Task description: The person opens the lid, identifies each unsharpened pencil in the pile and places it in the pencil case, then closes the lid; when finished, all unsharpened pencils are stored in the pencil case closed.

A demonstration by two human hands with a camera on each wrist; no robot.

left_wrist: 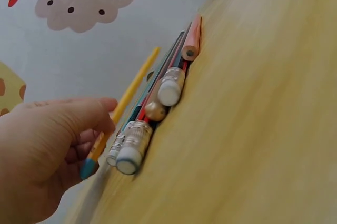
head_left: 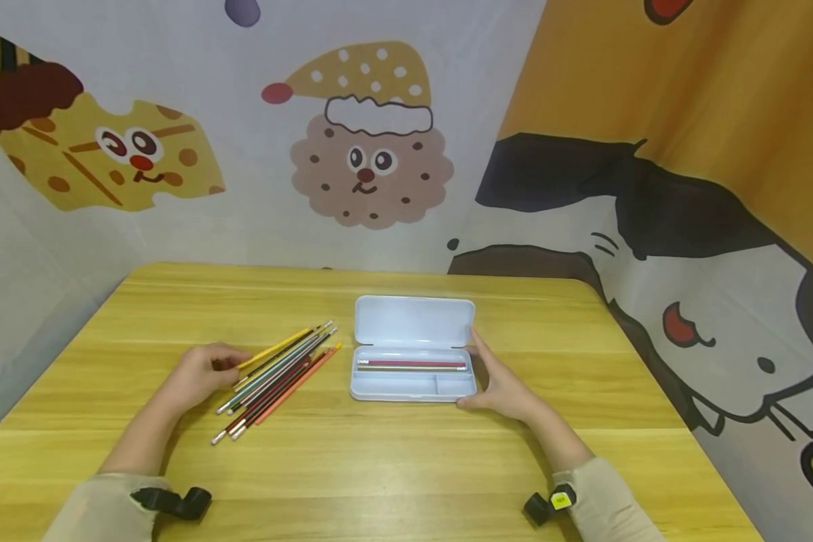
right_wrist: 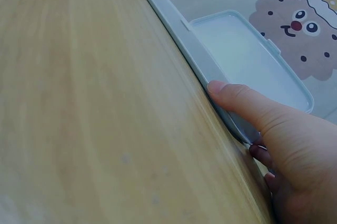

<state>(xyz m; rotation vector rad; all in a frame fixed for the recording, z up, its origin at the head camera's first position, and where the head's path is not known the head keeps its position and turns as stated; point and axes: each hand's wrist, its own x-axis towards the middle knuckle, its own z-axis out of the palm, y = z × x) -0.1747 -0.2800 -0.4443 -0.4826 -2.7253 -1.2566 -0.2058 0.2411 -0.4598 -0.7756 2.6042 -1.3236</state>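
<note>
My left hand [head_left: 206, 373] pinches a yellow pencil [head_left: 274, 348] between thumb and fingers; a blue-green end shows below them in the left wrist view. Beside that hand lies a loose pile of several pencils [head_left: 281, 384], many with white erasers pointing toward me. A pale pencil case [head_left: 393, 387] stands with its lid [head_left: 415, 320] raised at the back. Two pencils [head_left: 413, 366], one pinkish red and one olive, lie in its long rear compartment. At the case's right end my right hand [head_left: 504, 388] holds it, thumb on the front wall [right_wrist: 195, 53] and fingers round the end.
The wood-patterned table [head_left: 379, 474] carries everything. Behind it hangs a cloth [head_left: 257, 226] with cartoon figures, its folds running down along the right side. A camera is strapped to each wrist.
</note>
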